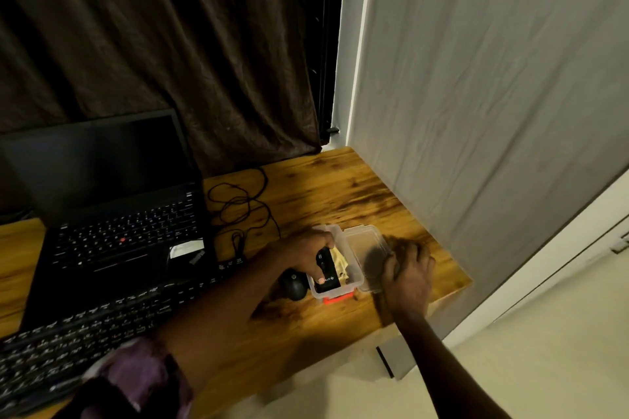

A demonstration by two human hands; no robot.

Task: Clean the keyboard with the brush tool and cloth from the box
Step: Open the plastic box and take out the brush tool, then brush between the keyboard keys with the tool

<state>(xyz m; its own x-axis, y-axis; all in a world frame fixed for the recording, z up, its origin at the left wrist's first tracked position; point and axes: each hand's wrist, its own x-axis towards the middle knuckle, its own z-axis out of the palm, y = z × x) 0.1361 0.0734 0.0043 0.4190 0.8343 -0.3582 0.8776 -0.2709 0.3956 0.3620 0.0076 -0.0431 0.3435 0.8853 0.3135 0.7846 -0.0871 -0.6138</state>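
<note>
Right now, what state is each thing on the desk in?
Box: open, lid off.
Lid: beside the box, right hand holding its edge.
Brush tool: in the box, left hand gripping it.
Cloth: inside the box.
Laptop: open, screen dark.
Keyboard: lying in front of the laptop.
Cable: loosely coiled.

one view for us here: a wide-angle cam worn on the head, looking forward and down from above and behind the hands. both forearms run in from the bottom edge, so the left hand [308,257] gripping the black tool [325,269] and the right hand [406,277] holding the lid [364,245] land just below centre, fairly near the lens. left of the hands we catch the keyboard [85,333] and laptop [112,224], beyond them the curtain [153,44], right of them the wall [493,78] and floor [544,350].
</note>
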